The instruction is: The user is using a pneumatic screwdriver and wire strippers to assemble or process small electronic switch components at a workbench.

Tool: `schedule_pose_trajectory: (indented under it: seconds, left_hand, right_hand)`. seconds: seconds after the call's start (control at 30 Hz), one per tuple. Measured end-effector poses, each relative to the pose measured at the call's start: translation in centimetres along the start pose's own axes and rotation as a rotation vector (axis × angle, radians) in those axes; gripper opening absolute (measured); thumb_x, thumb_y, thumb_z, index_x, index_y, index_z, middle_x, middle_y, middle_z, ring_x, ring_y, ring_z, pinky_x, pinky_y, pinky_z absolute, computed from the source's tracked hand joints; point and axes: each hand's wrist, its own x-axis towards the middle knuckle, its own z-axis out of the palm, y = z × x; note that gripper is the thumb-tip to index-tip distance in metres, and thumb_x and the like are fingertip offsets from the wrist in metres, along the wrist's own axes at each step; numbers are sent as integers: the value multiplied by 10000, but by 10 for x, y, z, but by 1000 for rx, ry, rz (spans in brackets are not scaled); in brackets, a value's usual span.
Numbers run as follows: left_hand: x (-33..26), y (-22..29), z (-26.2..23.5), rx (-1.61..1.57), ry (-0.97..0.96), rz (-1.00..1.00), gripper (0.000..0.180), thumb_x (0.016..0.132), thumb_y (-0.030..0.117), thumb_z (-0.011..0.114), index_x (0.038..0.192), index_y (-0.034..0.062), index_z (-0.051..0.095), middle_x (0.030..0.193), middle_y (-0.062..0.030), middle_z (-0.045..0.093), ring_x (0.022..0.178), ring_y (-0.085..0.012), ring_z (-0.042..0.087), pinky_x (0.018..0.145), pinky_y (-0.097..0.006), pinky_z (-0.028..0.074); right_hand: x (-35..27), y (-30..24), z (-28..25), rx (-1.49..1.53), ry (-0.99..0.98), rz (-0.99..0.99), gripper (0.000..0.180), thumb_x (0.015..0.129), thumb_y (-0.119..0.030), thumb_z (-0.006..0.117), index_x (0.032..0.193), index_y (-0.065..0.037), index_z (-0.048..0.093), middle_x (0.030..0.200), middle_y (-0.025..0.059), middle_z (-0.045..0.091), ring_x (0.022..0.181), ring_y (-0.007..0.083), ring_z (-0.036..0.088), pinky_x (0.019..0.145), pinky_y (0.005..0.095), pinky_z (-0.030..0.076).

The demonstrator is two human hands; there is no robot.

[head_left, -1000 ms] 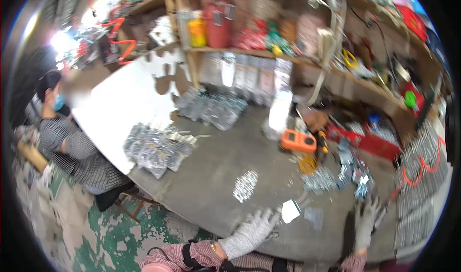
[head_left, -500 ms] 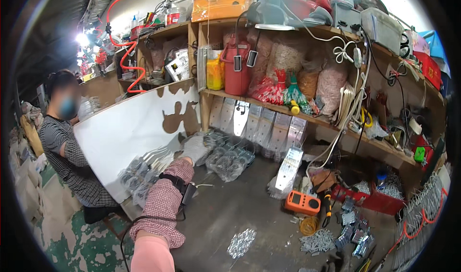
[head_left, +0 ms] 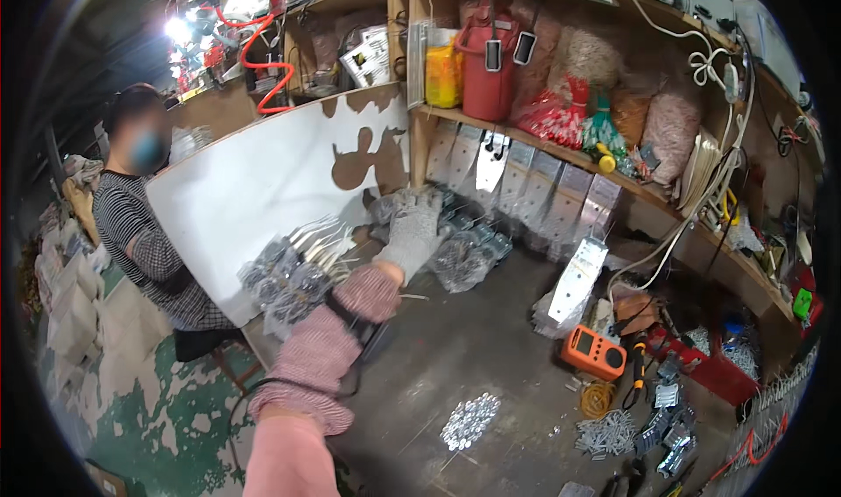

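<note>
My left hand [head_left: 413,232], in a grey knitted glove, reaches to the back of the dark workbench [head_left: 394,409]. It is among clear plastic bags of metal parts, close to one bag [head_left: 464,260] on its right. Its fingers look stretched forward over the bags; their tips are hard to make out, and no held thing shows. A pink checked sleeve [head_left: 307,348] covers the forearm, with a black strap and cable round it. Nearer me lies a small heap of shiny metal pieces [head_left: 470,421]. My right hand is out of view.
Left of my arm lie bagged parts [head_left: 285,278] against a white board [head_left: 263,199]. To the right are an orange meter [head_left: 593,353], a screwdriver [head_left: 636,374], a pile of screws [head_left: 606,433] and red bins [head_left: 710,365]. A person [head_left: 144,225] sits beyond the board.
The view has tilted down and turned left, so the bench sits further right in it. My left hand has stayed among the bags at the back, its glove now showing more clearly.
</note>
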Motion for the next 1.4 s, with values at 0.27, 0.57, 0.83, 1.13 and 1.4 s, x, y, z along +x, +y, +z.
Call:
schedule_pose_trajectory:
  seconds: [0.27,0.57,0.83,1.13,1.4]
  left_hand:
    - [-179,-104,-141,5,-37,-319,596,853,368,748,1316,44,561,1255,-219,594,1169,-365,579,1018,-487,450]
    - [-193,-83,-173,-305,157,-246,674,810,229,786,1374,-1,496,1300,-227,590,1196,-361,583,1026,-451,463]
    - [-261,168,-217,-747,-692,885,720,813,366,775,1403,51,507,1219,-170,578,1102,-345,593,964,-456,501]
    - [-273,198,-207,-698,-884,814,719,784,594,749,1224,44,605,1127,-148,577,997,-334,633,867,-438,539]
    - [-281,180,-185,-993,-894,837,534,862,258,725,1334,112,523,1334,-170,544,1182,-399,574,976,-487,499]
  right_hand:
    - [-10,14,0,-342,-6,-406,244,991,-121,610,1211,-19,588,1231,224,590,1119,377,590,963,413,480]
    - [-10,-48,-18,-193,-269,-249,369,909,-100,621,1256,16,572,1261,219,551,1173,397,581,965,424,503]
    - [130,-7,-25,-824,94,-361,302,885,-96,616,1177,-19,636,1098,229,672,1064,407,627,930,493,503]
    - [206,45,-21,-1008,209,-338,270,806,-88,708,1067,-40,661,961,197,718,953,428,688,837,503,565]
    - [117,-15,-66,-751,278,-319,184,925,-91,622,1096,-32,590,989,228,673,966,422,636,796,499,495]
